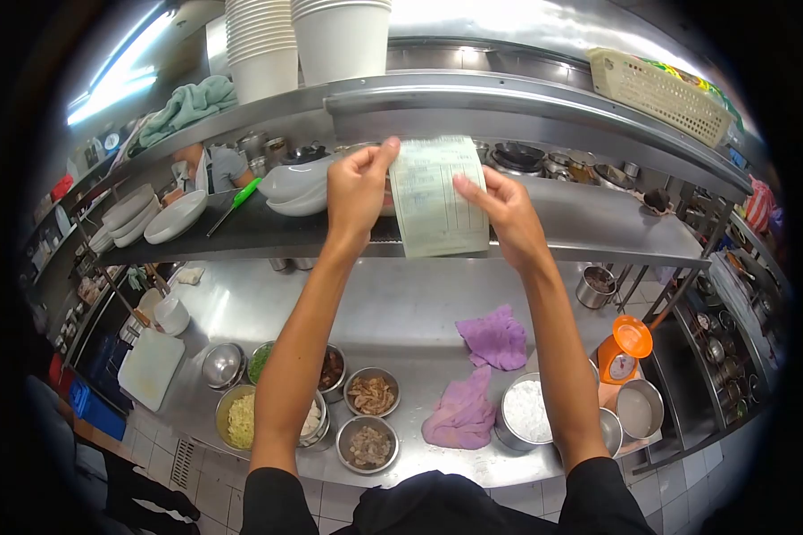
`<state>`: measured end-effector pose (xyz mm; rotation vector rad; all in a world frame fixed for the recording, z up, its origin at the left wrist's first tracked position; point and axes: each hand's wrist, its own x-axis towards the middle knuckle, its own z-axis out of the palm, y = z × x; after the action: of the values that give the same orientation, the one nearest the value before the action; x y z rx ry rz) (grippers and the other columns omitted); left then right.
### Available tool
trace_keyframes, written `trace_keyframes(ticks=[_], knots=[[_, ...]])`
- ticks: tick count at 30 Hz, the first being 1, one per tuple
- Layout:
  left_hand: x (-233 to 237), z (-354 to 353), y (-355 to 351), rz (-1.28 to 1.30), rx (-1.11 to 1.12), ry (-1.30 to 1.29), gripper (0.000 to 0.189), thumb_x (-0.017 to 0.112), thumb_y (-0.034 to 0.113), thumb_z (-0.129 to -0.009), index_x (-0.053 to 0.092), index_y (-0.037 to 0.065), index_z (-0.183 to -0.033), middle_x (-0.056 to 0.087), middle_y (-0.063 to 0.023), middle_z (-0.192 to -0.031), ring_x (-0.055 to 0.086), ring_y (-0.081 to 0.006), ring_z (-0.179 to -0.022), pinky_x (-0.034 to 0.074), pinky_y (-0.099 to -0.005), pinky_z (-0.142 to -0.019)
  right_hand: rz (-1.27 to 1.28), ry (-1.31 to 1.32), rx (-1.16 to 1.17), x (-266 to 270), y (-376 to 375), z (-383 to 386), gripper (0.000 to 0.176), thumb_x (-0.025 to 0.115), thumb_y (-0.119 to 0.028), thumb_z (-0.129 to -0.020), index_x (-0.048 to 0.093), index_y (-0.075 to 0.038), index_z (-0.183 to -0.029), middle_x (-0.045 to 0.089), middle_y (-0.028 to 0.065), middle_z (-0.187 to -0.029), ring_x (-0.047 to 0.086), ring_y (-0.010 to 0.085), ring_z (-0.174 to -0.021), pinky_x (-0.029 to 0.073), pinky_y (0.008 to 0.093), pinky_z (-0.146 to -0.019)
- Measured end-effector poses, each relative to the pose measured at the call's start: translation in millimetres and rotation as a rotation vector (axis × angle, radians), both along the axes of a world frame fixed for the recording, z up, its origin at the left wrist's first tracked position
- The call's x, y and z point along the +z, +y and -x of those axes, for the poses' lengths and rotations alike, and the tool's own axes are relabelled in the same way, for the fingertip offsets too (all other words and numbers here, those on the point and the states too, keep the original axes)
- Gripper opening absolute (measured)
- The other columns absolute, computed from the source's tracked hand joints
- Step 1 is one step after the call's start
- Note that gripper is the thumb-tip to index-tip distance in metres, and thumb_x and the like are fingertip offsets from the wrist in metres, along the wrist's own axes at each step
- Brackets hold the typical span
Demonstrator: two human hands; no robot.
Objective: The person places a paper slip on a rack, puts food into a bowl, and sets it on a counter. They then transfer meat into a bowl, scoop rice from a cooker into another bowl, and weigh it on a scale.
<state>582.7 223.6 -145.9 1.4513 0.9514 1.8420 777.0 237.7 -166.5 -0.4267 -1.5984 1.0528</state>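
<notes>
A pale green printed paper slip point(439, 201) hangs upright between my hands, in front of the middle steel shelf. My left hand point(359, 189) pinches its upper left edge between thumb and fingers. On the slip's right side, my right hand point(506, 212) holds it with the thumb across the front. Below, on the steel counter, are bowls of food, among them one of brown strips point(372, 392) and one of greyish pieces point(367, 445). Two purple cloths point(493, 339) lie to their right, beside a pot of white powder point(527, 412).
White plates point(177, 217), bowls point(298, 187) and a green-handled knife point(246, 193) lie on the middle shelf. White tubs point(341, 45) and a basket point(660, 94) stand above. An orange scale point(623, 353) is at right, a cutting board point(151, 369) at left. A person point(227, 168) is behind the shelf.
</notes>
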Motion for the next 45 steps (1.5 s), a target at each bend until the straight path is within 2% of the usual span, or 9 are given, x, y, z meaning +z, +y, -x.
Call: trace_keyframes(ticks=[3, 5, 6, 13, 22, 29, 36, 42, 45], knots=[[13.8, 11.9, 16.2, -0.075, 0.142, 0.056, 0.033, 0.067, 0.035, -0.092, 0.071, 0.004, -0.082, 0.064, 0.0021, -0.068, 0.057, -0.006, -0.056, 0.047, -0.0214, -0.053, 0.009, 0.048, -0.079, 11.6, 21.5, 27.7, 0.039, 0.066, -0.034, -0.094, 0.069, 0.002, -0.107, 0.072, 0.0115, -0.095, 0.067, 0.0136, -0.083, 0.051, 0.0245, -0.075], [20.1, 17.6, 21.5, -0.261, 0.571, 0.35, 0.034, 0.069, 0.036, -0.09, 0.072, 0.005, -0.076, 0.062, 0.0021, -0.06, 0.055, -0.006, -0.053, 0.044, -0.0239, -0.051, 0.087, 0.169, -0.091, 16.3, 28.7, 44.3, 0.038, 0.067, -0.035, -0.093, 0.071, 0.002, -0.103, 0.072, 0.0106, -0.09, 0.066, 0.0126, -0.077, 0.05, 0.0234, -0.071], [22.7, 20.7, 22.0, -0.294, 0.649, 0.38, 0.031, 0.07, 0.035, -0.086, 0.071, 0.007, -0.071, 0.067, -0.0029, -0.064, 0.061, -0.0151, -0.052, 0.045, -0.0311, -0.052, 0.109, 0.175, -0.11, 17.7, 30.8, 51.5, 0.039, 0.068, -0.036, -0.092, 0.073, 0.002, -0.1, 0.072, 0.0099, -0.087, 0.065, 0.0117, -0.075, 0.05, 0.0233, -0.068], [19.9, 47.2, 47.8, -0.664, 1.055, 0.487, 0.044, 0.082, 0.038, -0.075, 0.05, 0.008, -0.065, 0.046, 0.0, -0.067, 0.048, -0.016, -0.058, 0.04, -0.0337, -0.054, 0.114, 0.267, -0.258, 19.2, 54.3, 76.0, 0.041, 0.068, -0.037, -0.092, 0.072, 0.003, -0.084, 0.07, 0.0095, -0.077, 0.061, 0.0103, -0.066, 0.048, 0.0241, -0.062], [15.6, 58.3, 60.4, -0.467, 0.587, 0.286, 0.058, 0.084, 0.039, -0.077, 0.046, 0.001, -0.099, 0.06, -0.0086, -0.081, 0.059, -0.0139, -0.072, 0.049, -0.028, -0.069, 0.044, 0.252, -0.366, 18.4, 59.6, 77.7, 0.048, 0.07, -0.041, -0.089, 0.07, 0.005, -0.077, 0.066, 0.0111, -0.067, 0.057, 0.0118, -0.058, 0.047, 0.0262, -0.059], [13.4, 53.0, 65.1, -0.44, 0.503, 0.2, 0.056, 0.081, 0.04, -0.08, 0.048, 0.0, -0.101, 0.069, -0.0103, -0.075, 0.065, -0.0136, -0.067, 0.05, -0.0251, -0.067, -0.016, 0.206, -0.38, 12.2, 61.0, 58.2, 0.048, 0.068, -0.044, -0.09, 0.07, 0.004, -0.091, 0.066, 0.0082, -0.078, 0.058, 0.0111, -0.069, 0.044, 0.0236, -0.069], [12.8, 50.7, 74.1, -0.474, 0.562, 0.224, 0.056, 0.076, 0.047, -0.082, 0.053, -0.001, -0.1, 0.068, -0.0109, -0.076, 0.064, -0.0157, -0.067, 0.051, -0.0301, -0.066, 0.002, 0.207, -0.429, 17.9, 69.1, 60.4, 0.048, 0.072, -0.043, -0.088, 0.072, 0.004, -0.08, 0.055, -0.0011, -0.059, 0.041, 0.0042, -0.053, 0.032, 0.0224, -0.05], [4.4, 52.0, 58.0, -0.273, 0.172, -0.03, 0.066, 0.066, 0.058, -0.086, 0.057, -0.003, -0.11, 0.067, -0.0114, -0.089, 0.065, -0.019, -0.077, 0.05, -0.0338, -0.075, 0.018, 0.185, -0.404, 12.4, 82.7, 63.9, 0.053, 0.069, -0.049, -0.088, 0.072, 0.004, -0.08, 0.067, 0.0115, -0.072, 0.058, 0.0126, -0.063, 0.046, 0.0245, -0.062], [-8.2, 50.7, 42.7, -0.176, 0.039, 0.039, 0.06, 0.064, 0.051, -0.088, 0.058, -0.002, -0.115, 0.067, -0.0129, -0.1, 0.064, -0.0191, -0.093, 0.045, -0.032, -0.086, 0.013, 0.197, -0.318, 11.7, 70.0, 64.3, 0.062, 0.066, -0.052, -0.089, 0.069, 0.009, -0.098, 0.069, 0.0212, -0.095, 0.065, 0.0219, -0.088, 0.049, 0.0281, -0.083]])
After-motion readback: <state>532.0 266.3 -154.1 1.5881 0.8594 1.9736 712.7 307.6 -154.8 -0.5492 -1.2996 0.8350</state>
